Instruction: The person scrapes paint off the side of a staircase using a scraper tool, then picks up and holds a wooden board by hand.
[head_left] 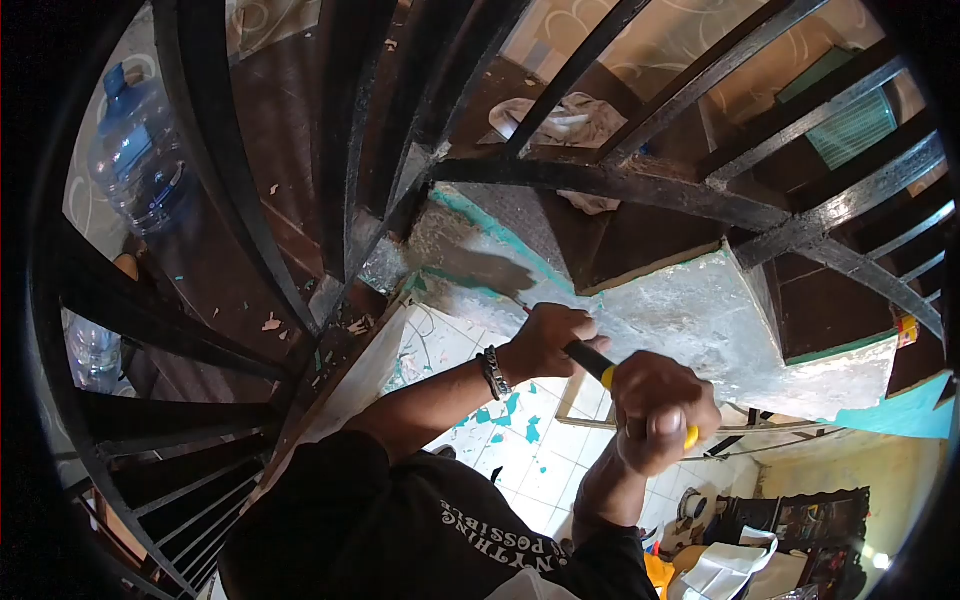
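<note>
My left hand, with a chain bracelet at its wrist, is closed near the scraped wall under the stairs. Something thin sticks out beyond its fingers toward the wall, too small to name. My right hand is wrapped round a tool handle with black and yellow parts, whose dark end reaches to my left hand. The grey wall side has turquoise paint left along its stepped edges.
Black metal railings curve over the brown steps. Large clear bottles stand at the left. A crumpled cloth lies on a step. Turquoise paint chips are scattered on the white tiled floor below.
</note>
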